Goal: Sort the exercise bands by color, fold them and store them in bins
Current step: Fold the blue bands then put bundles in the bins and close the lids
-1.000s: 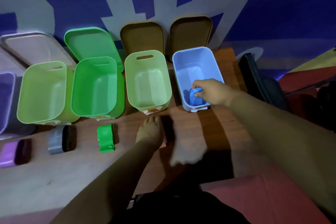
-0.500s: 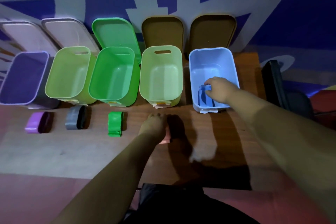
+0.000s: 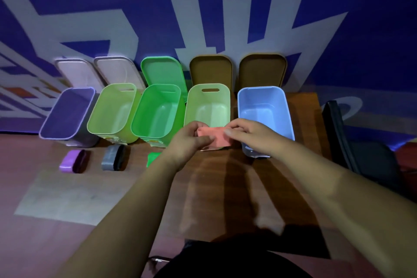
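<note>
Head view, left hand [image 3: 189,140] and right hand [image 3: 251,138] pinching flat pink band [image 3: 215,138]

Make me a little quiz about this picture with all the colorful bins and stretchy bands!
1. True or false: the left hand and the right hand both hold the pink band.
2. Which band lies in front of the purple bin? A) purple band B) grey band C) pink band
3. Fill in: the rightmost bin is colored ____.
Key: 1 true; 2 A; 3 blue.
</note>
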`<state>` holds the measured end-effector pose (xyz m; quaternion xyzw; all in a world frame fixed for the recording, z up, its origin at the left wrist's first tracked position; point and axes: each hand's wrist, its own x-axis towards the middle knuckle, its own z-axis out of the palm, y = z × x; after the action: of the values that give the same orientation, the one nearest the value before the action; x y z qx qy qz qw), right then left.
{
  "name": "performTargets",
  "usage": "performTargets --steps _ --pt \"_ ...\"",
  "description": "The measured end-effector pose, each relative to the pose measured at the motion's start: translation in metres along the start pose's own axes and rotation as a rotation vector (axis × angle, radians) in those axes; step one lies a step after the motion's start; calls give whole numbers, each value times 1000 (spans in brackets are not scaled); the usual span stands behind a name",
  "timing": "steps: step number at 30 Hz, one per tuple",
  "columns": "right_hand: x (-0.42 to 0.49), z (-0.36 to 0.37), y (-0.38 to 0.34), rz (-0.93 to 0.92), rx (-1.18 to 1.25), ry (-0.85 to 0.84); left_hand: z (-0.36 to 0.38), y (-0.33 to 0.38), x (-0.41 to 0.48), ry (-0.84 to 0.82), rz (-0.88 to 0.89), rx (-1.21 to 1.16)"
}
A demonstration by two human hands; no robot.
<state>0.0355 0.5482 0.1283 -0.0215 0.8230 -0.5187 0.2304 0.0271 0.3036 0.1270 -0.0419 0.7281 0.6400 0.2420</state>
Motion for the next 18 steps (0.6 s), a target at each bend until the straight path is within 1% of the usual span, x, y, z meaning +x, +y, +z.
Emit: performTargets --steps 3,6,9,11,13,14,16,18 --pt "3 3 -11 -26 91 64 -4 4 -4 33 -25 -240" --pt "13 12 -24 -47 150 90 -10 -1 -13 48 -42 -301" --pt "26 23 -39 -29 25 63 -21 -11 -20 98 -50 -329" --pt "37 31 -47 -48 -51 76 -34 -19 -21 134 -61 -327" --pt "49 37 -54 -71 -95 110 -56 -33 -20 163 -81 -244" --pt "57 39 -57 -79 -108 137 -68 -40 -19 177 -89 -164" --pt "76 42 -58 -99 -171 216 -99 -58 -15 230 -102 79" --pt "87 40 -57 -136 -271 286 -122 -73 -12 281 -109 394"
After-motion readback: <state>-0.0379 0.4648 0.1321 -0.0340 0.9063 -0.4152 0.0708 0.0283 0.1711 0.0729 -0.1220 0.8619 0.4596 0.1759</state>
